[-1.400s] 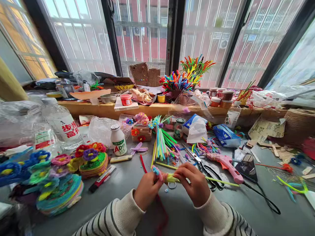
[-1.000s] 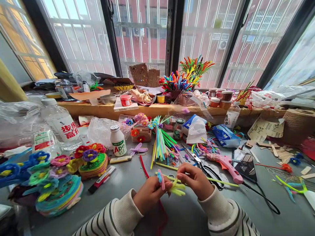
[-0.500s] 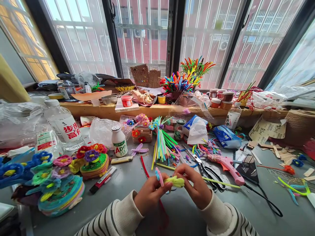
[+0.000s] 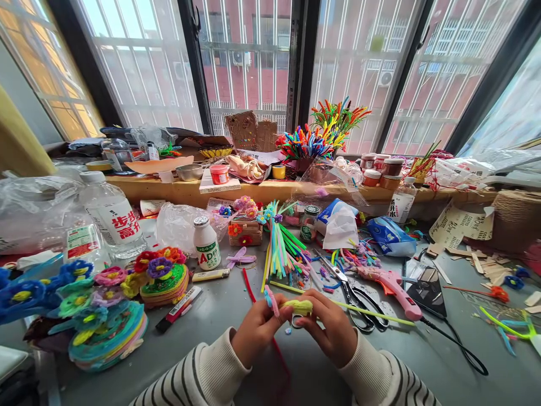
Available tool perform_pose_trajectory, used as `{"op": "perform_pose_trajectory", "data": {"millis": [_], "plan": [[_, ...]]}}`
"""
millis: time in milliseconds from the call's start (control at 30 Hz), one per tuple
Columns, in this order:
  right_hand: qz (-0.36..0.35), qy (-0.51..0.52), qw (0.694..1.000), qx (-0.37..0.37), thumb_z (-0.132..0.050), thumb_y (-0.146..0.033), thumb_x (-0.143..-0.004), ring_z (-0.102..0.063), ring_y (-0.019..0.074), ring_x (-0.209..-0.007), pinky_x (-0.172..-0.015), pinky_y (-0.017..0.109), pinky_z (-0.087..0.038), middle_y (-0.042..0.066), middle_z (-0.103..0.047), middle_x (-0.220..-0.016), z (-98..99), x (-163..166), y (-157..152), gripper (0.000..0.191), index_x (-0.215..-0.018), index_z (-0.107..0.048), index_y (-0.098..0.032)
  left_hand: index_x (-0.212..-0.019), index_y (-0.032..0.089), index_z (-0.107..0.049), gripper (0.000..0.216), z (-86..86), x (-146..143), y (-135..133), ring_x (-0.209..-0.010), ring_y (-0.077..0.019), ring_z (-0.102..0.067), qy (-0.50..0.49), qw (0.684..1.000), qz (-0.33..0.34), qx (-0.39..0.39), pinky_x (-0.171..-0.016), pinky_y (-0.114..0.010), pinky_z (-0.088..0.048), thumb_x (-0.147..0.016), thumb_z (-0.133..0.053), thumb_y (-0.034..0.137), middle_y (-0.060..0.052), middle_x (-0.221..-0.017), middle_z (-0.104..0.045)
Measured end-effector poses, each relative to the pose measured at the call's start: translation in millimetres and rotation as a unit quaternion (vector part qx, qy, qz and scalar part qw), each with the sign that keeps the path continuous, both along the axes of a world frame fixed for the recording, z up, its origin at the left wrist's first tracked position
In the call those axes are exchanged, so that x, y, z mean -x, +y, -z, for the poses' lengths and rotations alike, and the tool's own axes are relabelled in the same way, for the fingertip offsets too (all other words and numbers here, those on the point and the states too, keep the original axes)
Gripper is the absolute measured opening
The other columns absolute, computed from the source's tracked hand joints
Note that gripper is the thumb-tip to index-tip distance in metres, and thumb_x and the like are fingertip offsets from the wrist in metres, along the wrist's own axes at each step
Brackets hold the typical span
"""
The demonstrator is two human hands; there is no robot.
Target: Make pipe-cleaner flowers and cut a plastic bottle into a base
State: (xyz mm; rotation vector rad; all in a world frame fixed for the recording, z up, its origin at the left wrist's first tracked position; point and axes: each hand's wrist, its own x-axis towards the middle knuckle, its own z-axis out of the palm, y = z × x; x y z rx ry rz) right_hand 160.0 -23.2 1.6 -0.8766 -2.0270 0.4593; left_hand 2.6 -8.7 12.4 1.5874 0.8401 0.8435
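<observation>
My left hand [image 4: 257, 332] and my right hand [image 4: 333, 327] meet low in the middle, over the grey table [image 4: 220, 316]. Both pinch a yellow-green pipe-cleaner bundle [image 4: 298, 306] between their fingertips. A pink and blue pipe-cleaner piece [image 4: 270, 299] sticks up by my left thumb. A long yellow-green stem [image 4: 372, 313] runs right from the bundle across the table. A small metal ring [image 4: 297, 321] lies under the bundle.
Scissors [image 4: 355, 296] and a pink glue gun [image 4: 389, 285] lie just right of my hands. A sheaf of pipe cleaners [image 4: 281, 248] lies behind them. Stacks of pipe-cleaner flower discs [image 4: 105, 321] crowd the left. Water bottles [image 4: 110, 211], a small white bottle [image 4: 206, 243] and a cluttered sill [image 4: 253, 189] stand behind.
The yellow-green strands, loose and spread a second ago, are now gathered into a tight bundle between my fingertips. My hands have shifted slightly; the objects on the table have not been moved.
</observation>
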Motion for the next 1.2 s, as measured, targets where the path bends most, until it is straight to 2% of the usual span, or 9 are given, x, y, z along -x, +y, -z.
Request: {"op": "perform_pose_trajectory", "data": {"millis": [133, 267, 333, 500, 667, 767, 867, 1067, 1200], "plan": [[0.030, 0.011, 0.999, -0.023, -0.035, -0.024, -0.082, -0.048, 0.0135, -0.062, -0.057, 0.024, -0.040, 0.004, -0.051, -0.065, -0.2, 1.6, -0.8, 0.020, -0.073, -0.052, -0.017, -0.061, 0.013, -0.046, 0.031, -0.8, 0.1, -0.1, -0.056, -0.0079, -0.035, -0.014, 0.999, 0.029, 0.005, -0.054, -0.021, -0.030, -0.071, -0.045, 0.042, 0.003, -0.057, -0.039], [0.022, 0.001, 1.000, -0.011, -0.033, -0.021, -0.082, -0.047, 0.0129, -0.060, -0.055, 0.024, -0.039, 0.003, -0.049, -0.064, -1.8, 0.0, -3.3, 0.022, -0.071, -0.051, -0.017, -0.063, 0.012, -0.052, 0.040, -2.4, 3.5, 2.3, -0.041, -0.0047, -0.029, -0.031, 0.992, 0.096, 0.073, -0.042, -0.020, -0.024, -0.071, -0.040, 0.049, 0.006, -0.045, -0.032], [0.001, 0.007, 1.000, -0.001, -0.033, -0.021, -0.082, -0.046, 0.0127, -0.060, -0.056, 0.024, -0.039, 0.003, -0.049, -0.064, -2.9, -1.2, -3.4, 0.022, -0.070, -0.050, -0.017, -0.068, 0.011, -0.056, 0.043, -2.9, 5.9, 4.3, -0.038, -0.0042, -0.028, -0.035, 0.986, 0.125, 0.103, -0.041, -0.019, -0.024, -0.072, -0.038, 0.050, 0.006, -0.042, -0.031], [0.004, 0.034, 0.999, 0.004, -0.035, -0.021, -0.081, -0.047, 0.0125, -0.063, -0.058, 0.023, -0.040, 0.003, -0.047, -0.067, -3.3, -1.0, -2.3, 0.019, -0.069, -0.050, -0.017, -0.076, 0.011, -0.061, 0.036, -2.8, 10.2, 8.6, -0.048, -0.0063, -0.044, -0.022, 0.970, 0.172, 0.168, -0.050, -0.020, -0.034, -0.067, -0.050, 0.045, 0.001, -0.053, -0.051], [0.050, 0.045, 0.998, 0.001, -0.037, -0.020, -0.080, -0.046, 0.0125, -0.061, -0.056, 0.023, -0.040, 0.003, -0.046, -0.066, 5.3, 2.8, -2.1, 0.017, -0.069, -0.050, -0.017, -0.067, 0.010, -0.062, 0.032, 2.0, 9.0, 10.5, -0.050, -0.0070, -0.049, -0.055, 0.969, 0.122, 0.209, -0.051, -0.019, -0.035, -0.064, -0.056, 0.042, -0.001, -0.055, -0.056], [0.054, 0.040, 0.998, -0.003, -0.035, -0.017, -0.081, -0.046, 0.0121, -0.059, -0.053, 0.022, -0.040, 0.003, -0.046, -0.066, 9.8, 4.6, -2.3, 0.016, -0.073, -0.049, -0.016, -0.062, 0.009, -0.061, 0.033, 2.9, 7.1, 11.0, -0.045, -0.0058, -0.046, -0.091, 0.968, 0.073, 0.221, -0.048, -0.018, -0.034, -0.061, -0.059, 0.042, 0.000, -0.049, -0.054], [0.057, 0.034, 0.998, -0.015, -0.034, -0.015, -0.081, -0.048, 0.0129, -0.062, -0.056, 0.023, -0.042, 0.004, -0.048, -0.068, 10.1, 6.4, -2.6, 0.016, -0.079, -0.050, -0.017, -0.060, 0.009, -0.060, 0.033, 2.5, 6.1, 11.2, -0.043, -0.0058, -0.045, -0.103, 0.968, 0.055, 0.221, -0.047, -0.019, -0.034, -0.059, -0.060, 0.042, -0.001, -0.048, -0.054], [0.081, -0.031, 0.996, -0.036, -0.033, -0.015, -0.079, -0.050, 0.0154, -0.065, -0.058, 0.026, -0.042, 0.006, -0.051, -0.069, 8.6, 11.2, -4.0, 0.018, -0.077, -0.051, -0.017, -0.063, 0.010, -0.060, 0.033, 5.9, 5.7, 10.8, -0.048, -0.0075, -0.048, -0.093, 0.980, 0.028, 0.173, -0.050, -0.020, -0.037, -0.062, -0.057, 0.043, -0.001, -0.050, -0.055], [0.075, -0.018, 0.997, 0.002, -0.033, -0.016, -0.079, -0.049, 0.0140, -0.061, -0.056, 0.025, -0.042, 0.004, -0.050, -0.066, 8.7, 13.6, -5.1, 0.019, -0.072, -0.051, -0.017, -0.061, 0.010, -0.059, 0.035, 2.7, 3.5, 6.8, -0.048, -0.0080, -0.047, -0.044, 0.994, 0.005, 0.100, -0.050, -0.020, -0.038, -0.065, -0.052, 0.044, -0.001, -0.051, -0.053]]}}
